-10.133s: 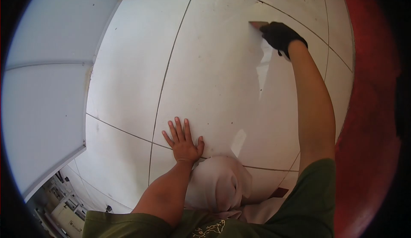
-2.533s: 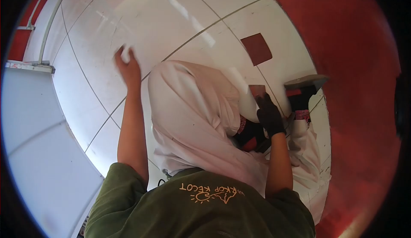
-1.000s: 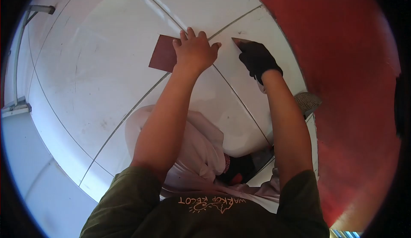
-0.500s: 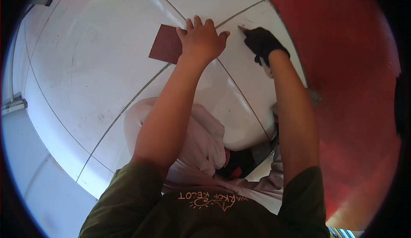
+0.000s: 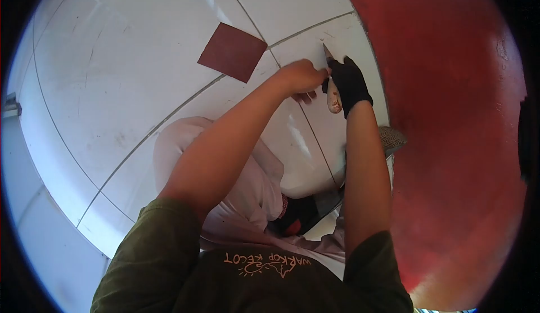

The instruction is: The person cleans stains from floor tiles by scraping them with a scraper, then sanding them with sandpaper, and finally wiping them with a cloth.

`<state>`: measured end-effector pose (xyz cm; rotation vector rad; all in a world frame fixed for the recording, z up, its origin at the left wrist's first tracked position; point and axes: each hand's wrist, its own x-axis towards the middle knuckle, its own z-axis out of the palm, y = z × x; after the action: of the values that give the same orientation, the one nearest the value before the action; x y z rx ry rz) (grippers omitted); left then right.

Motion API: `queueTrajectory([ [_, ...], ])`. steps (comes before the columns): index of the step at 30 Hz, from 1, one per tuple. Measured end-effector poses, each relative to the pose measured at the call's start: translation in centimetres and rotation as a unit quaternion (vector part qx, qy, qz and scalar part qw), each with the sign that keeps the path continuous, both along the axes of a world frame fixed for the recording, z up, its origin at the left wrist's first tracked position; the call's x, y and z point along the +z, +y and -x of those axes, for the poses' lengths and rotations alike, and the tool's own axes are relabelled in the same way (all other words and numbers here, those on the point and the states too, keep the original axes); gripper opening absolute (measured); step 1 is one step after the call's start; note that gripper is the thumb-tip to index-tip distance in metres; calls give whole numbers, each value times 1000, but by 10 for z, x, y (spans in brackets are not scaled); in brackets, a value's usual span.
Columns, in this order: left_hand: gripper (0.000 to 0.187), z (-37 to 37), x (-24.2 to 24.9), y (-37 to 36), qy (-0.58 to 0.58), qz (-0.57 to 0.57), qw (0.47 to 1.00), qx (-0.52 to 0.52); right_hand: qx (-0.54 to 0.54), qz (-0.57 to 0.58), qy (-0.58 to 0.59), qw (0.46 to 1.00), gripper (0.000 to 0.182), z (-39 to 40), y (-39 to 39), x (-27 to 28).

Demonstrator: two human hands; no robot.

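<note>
My right hand, in a black glove, is closed around a scraper. Its pale, stained handle sticks out toward me, and its narrow metal blade points away over the white tiled floor. My bare left hand is beside the glove, fingers bent, with the fingertips up against the glove and scraper. Whether they pinch the tool or the glove is hidden. A square of brown-red sandpaper lies flat on the tiles, left of both hands.
Small scuff marks show on the tile near the blade tip. A red surface borders the tiles on the right. My bent leg in light trousers is close below, and a patterned sole shows by my right forearm.
My left hand has left the tile beside the sandpaper and moved right to meet the gloved hand. The scraper has turned so its handle shows. The view has shifted slightly.
</note>
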<state>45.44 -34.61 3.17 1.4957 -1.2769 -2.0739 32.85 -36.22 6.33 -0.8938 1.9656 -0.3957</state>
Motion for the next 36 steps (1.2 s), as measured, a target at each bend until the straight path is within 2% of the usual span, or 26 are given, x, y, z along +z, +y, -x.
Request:
queueTrajectory([
  [1, 51, 3, 0, 2, 67, -88, 993, -36, 1, 0, 2, 1000, 42, 9, 0, -7],
  [2, 51, 3, 1, 3, 68, -88, 993, -37, 37, -8, -2, 999, 39, 24, 0, -18],
  [4, 49, 0, 5, 1, 159, -145, 975, -59, 72, -15, -6, 997, 37, 37, 0, -35],
  [6, 49, -4, 8, 0, 163, -149, 974, -58, -60, -20, -247, 967, 33, 38, 0, -41],
  [12, 46, -13, 20, 3, 161, -139, 976, -37, -172, -8, -360, 917, 25, 26, -8, -66],
  [13, 45, -13, 20, 3, 156, -137, 978, -26, -174, -11, -360, 917, 25, 25, -14, -71],
  [14, 45, -10, 17, 3, 155, -140, 978, -26, -130, -2, -337, 933, 24, 20, -21, -71],
  [15, 42, -5, 14, 3, 164, -129, 978, 22, -88, 7, -313, 946, 23, 18, -22, -69],
  [16, 39, 0, 12, 3, 173, -117, 976, 68, -93, 7, -314, 945, 23, 18, -22, -66],
  [19, 35, 4, 22, 4, 114, -74, 987, 87, -96, -15, -306, 947, 20, 10, -22, -55],
  [22, 33, 3, 21, 7, 119, -41, 988, 87, -124, -14, -307, 944, 21, 16, -37, -75],
  [25, 34, 7, 5, -9, 155, -25, 983, 101, -125, -63, -339, 930, 22, 13, -43, -62],
  [27, 33, -2, 25, -4, 128, -26, 988, 88, -44, -83, -280, 955, 18, 7, -38, -38],
  [29, 33, -1, 32, 0, 108, -23, 991, 80, -86, -22, -210, 974, 26, 0, -30, -48],
  [31, 32, 7, 22, 7, 171, -121, 970, 126, -36, 41, -240, 969, 23, 11, -26, -62],
  [34, 32, 10, 29, -6, 210, -123, 961, 128, -9, 20, -268, 963, 21, 19, -22, -58],
  [36, 32, 8, 29, 2, 214, -141, 958, 129, -33, 19, -291, 956, 22, 23, -19, -63],
])
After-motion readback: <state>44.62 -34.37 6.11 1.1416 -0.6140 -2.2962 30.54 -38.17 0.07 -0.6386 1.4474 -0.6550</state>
